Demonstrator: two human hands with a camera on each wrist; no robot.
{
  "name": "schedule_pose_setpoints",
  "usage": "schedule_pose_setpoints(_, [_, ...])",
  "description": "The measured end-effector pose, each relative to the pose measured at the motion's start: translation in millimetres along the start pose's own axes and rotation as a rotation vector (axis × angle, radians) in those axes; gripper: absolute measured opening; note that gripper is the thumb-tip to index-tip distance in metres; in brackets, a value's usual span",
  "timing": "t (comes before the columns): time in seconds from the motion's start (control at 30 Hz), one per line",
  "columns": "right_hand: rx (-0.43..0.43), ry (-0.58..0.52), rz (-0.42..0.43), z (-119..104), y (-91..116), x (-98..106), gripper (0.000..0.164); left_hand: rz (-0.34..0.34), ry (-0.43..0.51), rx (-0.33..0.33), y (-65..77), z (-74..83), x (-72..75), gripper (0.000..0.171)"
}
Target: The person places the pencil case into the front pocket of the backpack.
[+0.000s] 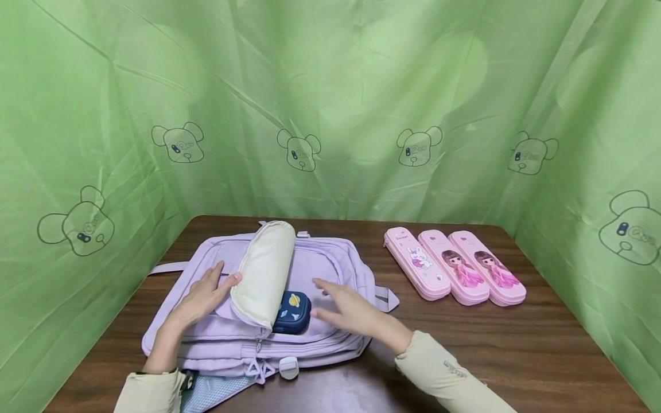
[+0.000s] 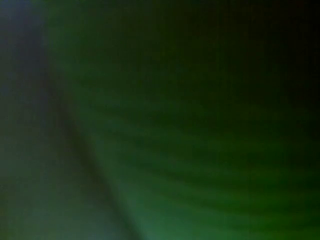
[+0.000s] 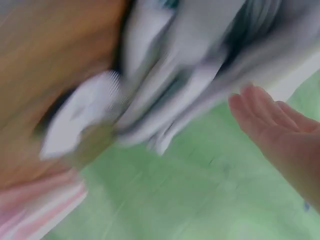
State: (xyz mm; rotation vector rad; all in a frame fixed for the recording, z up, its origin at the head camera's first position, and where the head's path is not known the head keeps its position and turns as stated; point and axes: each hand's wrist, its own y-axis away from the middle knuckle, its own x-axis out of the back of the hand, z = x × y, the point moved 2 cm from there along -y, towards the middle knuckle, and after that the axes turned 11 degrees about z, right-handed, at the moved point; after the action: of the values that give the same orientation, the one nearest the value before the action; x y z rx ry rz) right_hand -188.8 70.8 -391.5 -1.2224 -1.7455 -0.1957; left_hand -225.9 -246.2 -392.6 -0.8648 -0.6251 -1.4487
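Note:
A lilac backpack [image 1: 315, 258] lies flat on the wooden table, its front pocket flap folded back to show a cream lining [image 1: 265, 275]. Partly under that flap sits a dark blue pencil case [image 1: 294, 312] with a planet print. My left hand [image 1: 198, 295] rests on the backpack's left side, thumb at the flap's edge and fingers extended. Just right of the blue case, my right hand [image 1: 348, 310] hovers over the bag with fingers spread, holding nothing. The right wrist view shows the same hand [image 3: 275, 125] with straight fingers beside the blurred bag; the left wrist view is dark.
Three pink pencil cases lie side by side at the right: one with a rabbit [image 1: 417, 264] and two with a doll print [image 1: 454, 267]. A light blue mesh item [image 1: 214, 393] pokes out under the bag's front. Green curtains [image 1: 341, 103] surround the table [image 1: 542, 344].

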Motion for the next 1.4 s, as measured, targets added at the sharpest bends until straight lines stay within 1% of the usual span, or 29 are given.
schedule_pose_setpoints(0.03, [-0.009,0.001,0.018,3.9,0.7,8.4,0.064,0.002,-0.002,0.0,0.2,0.3,0.4,0.085])
schedule_pose_setpoints(0.1, [-0.03,0.038,0.093,19.7,4.2,25.2,0.06,0.002,-0.006,0.001,0.5,0.8,0.6,0.086])
schedule_pose_setpoints(0.17, [-0.045,0.09,0.176,41.4,9.9,42.1,0.057,0.0,-0.011,0.005,0.5,0.9,0.6,0.086])
schedule_pose_setpoints(0.23, [-0.087,0.156,0.25,66.0,17.7,58.3,0.056,-0.003,-0.014,0.01,0.7,1.2,0.6,0.086])
schedule_pose_setpoints(0.33, [-0.172,0.274,0.318,102.2,32.8,76.9,0.058,-0.005,-0.015,0.015,0.5,0.9,0.3,0.087])
schedule_pose_setpoints(0.4, [-0.254,0.36,0.33,120.9,44.0,85.3,0.06,-0.001,-0.011,0.014,0.1,0.0,-0.2,0.087])
schedule_pose_setpoints(0.5, [-0.344,0.467,0.318,142.1,58.8,91.6,0.065,0.004,-0.008,0.009,-0.5,-1.8,-1.6,0.087])
schedule_pose_setpoints(0.57, [-0.362,0.508,0.296,149.8,65.1,92.2,0.067,0.007,-0.007,0.005,-0.9,-3.1,-3.0,0.086])
schedule_pose_setpoints(0.73, [-0.318,0.522,0.289,155.3,71.8,87.6,0.068,0.01,-0.003,0.004,-0.3,-4.0,-4.8,0.086])
schedule_pose_setpoints(0.93, [-0.246,0.495,0.319,149.9,75.3,83.9,0.068,0.011,-0.004,0.008,0.6,-4.1,-3.9,0.086])
schedule_pose_setpoints(1.03, [-0.233,0.496,0.314,148.4,77.8,82.7,0.071,0.01,-0.006,0.011,0.9,-4.3,-3.5,0.086])
schedule_pose_setpoints(1.2, [-0.27,0.493,0.279,146.7,81.1,81.2,0.076,0.012,-0.013,0.013,1.2,-4.4,-2.8,0.086])
schedule_pose_setpoints(1.4, [-0.361,0.459,0.233,144.9,81.5,82.0,0.084,0.017,-0.014,0.01,1.0,-3.8,-2.3,0.086])
